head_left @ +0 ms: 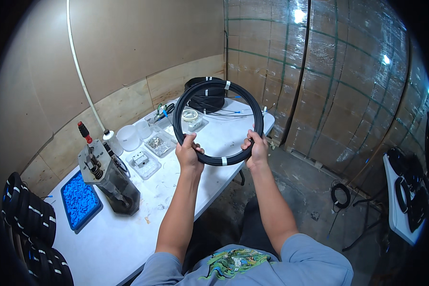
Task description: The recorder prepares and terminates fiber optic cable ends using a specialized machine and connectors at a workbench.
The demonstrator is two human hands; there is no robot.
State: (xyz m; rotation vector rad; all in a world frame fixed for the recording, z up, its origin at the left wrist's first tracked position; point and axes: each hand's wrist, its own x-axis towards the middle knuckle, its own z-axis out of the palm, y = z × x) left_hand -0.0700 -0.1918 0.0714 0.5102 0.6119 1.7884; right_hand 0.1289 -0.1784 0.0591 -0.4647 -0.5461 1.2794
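While both hands grip it low on opposite sides, a ring-shaped coil of black cable (178,119) is held up over the white table (128,233), its open face toward the camera. The left hand (190,151) clasps the coil at its lower left, and the right hand (256,151) clasps it at its lower right. On each hand the fingers are curled in around the cable, closed on it rather than spread. One white band (227,85) wraps the coil at the top and another (224,161) at the bottom, between the hands.

Beyond the coil, partly seen through it, a stack of black cable (209,102) sits at the table's far end, with a roll of tape (190,115) nearer. To the left stand a clear tub of small metal parts (158,143), a white bottle (112,142) and a grey metal device (121,193) with a red-and-black handle (85,132). Just beside the device lies a tray (101,205) of blue pieces (80,198). More bundled black coils (31,209) are piled at the far left, and another black coil (334,195) is on the floor (295,190) at right.
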